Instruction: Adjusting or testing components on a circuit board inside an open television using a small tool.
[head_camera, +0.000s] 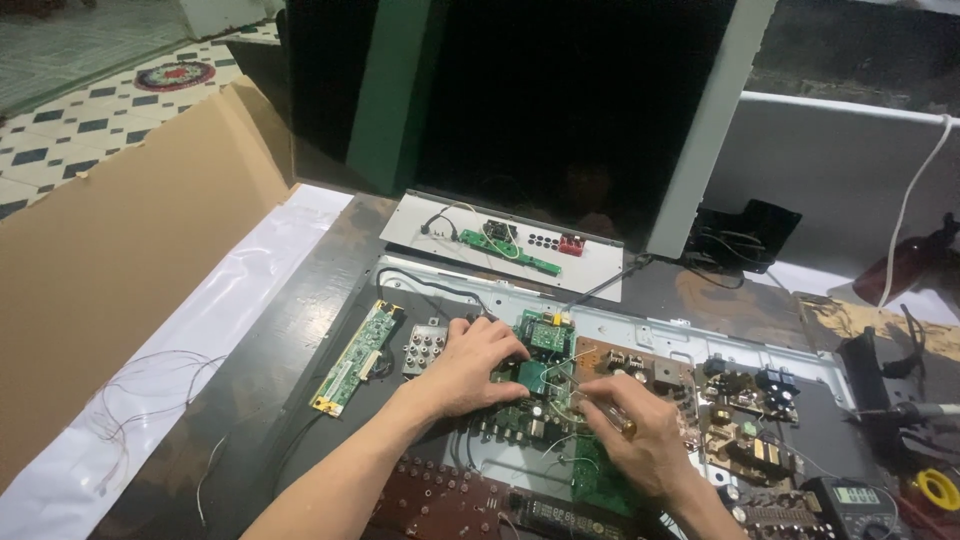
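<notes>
On workbench (300, 330), green board (545, 340) between left hand (470, 365) and right hand (640, 440).

This looks like a small electronics repair workshop set up in a home — an opened flat-panel chassis (640, 335) lies on a dark worktable (300, 330) with bare green circuit boards (357, 356) and a brown power board (745, 410) exposed. A multimeter (850, 500), a roll of yellow tape (938, 488) and loose wires (140, 395) sit around it — tools of a repair bench. The patterned tiled floor (80, 110) with a round mat (175, 75) and a flattened cardboard sheet (130, 250) beside the table give the domestic, makeshift feel.
</notes>
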